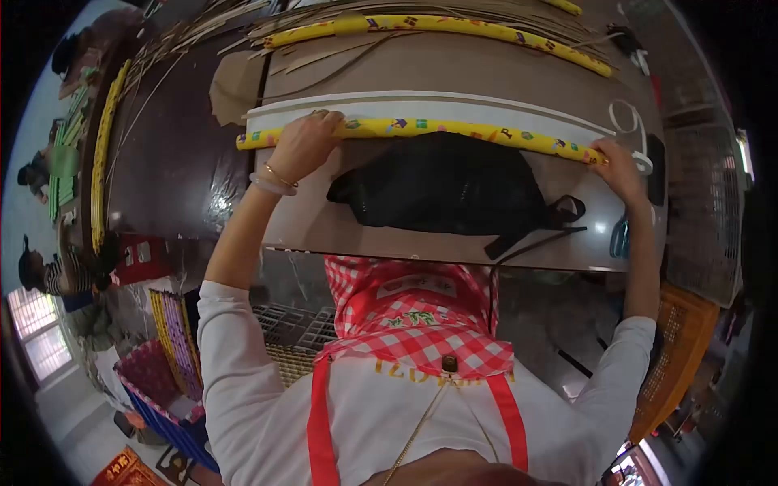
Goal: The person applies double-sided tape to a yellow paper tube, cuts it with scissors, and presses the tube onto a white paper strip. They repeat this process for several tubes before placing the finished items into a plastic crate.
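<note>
Since this patterned yellow tube (450, 127) is so long, I've got my left hand (305, 147) grasping it partway along and right hand (622, 172) pinching one end, probably for steadiness.

1. Your left hand (309, 146) grips the yellow patterned roll (438, 127) near one end.
2. Your right hand (620, 170) holds its other end.
3. A black bag (446, 186) lies on the table (365, 241), on your side of the roll.
4. White strips (389, 97) lie just beyond it.
</note>
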`<state>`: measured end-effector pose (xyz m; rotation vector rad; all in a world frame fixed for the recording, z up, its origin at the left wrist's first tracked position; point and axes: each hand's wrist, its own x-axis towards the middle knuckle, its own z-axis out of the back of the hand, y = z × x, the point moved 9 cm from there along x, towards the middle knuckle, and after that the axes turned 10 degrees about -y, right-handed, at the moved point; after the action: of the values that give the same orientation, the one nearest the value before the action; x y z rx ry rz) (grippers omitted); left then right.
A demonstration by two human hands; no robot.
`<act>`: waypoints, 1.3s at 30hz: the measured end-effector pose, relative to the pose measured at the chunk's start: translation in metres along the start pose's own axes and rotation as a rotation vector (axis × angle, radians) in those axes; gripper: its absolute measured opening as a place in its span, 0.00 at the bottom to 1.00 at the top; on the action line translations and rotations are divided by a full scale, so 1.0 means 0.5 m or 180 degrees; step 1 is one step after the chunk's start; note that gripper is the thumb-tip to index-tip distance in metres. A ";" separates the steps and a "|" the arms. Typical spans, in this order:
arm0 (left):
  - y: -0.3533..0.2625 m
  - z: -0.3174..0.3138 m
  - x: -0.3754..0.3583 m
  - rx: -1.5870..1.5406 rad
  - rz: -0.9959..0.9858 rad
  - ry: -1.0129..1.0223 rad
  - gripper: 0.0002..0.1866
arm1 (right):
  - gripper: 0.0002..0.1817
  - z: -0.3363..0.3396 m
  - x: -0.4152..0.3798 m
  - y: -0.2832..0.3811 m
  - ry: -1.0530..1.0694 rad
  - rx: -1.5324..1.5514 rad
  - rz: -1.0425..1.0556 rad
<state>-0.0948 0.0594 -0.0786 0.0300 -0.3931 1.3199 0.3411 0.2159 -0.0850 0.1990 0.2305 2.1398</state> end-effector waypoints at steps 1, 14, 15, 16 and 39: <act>0.000 -0.001 -0.006 0.0001 0.0060 -0.0070 0.16 | 0.19 0.005 -0.002 0.010 -0.0037 0.0084 -0.0012; -0.012 -0.027 -0.041 0.0689 -0.0005 -0.0590 0.13 | 0.21 0.004 -0.023 0.023 -0.0231 -0.0206 -0.0371; -0.019 -0.019 -0.040 0.0715 -0.0040 -0.0674 0.13 | 0.21 0.003 -0.020 0.029 -0.0168 -0.0210 -0.0278; -0.025 -0.013 -0.040 0.0695 -0.0049 -0.0678 0.13 | 0.21 0.001 -0.022 0.022 -0.0165 -0.0225 -0.0293; 0.006 0.020 -0.086 -0.0320 0.0577 -0.0978 0.20 | 0.16 -0.012 -0.030 0.013 0.0210 -0.0720 -0.0195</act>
<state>-0.1086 0.0178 -0.0827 0.1161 -0.7369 1.4765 0.3426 0.1995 -0.0900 -0.0099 0.0307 2.0942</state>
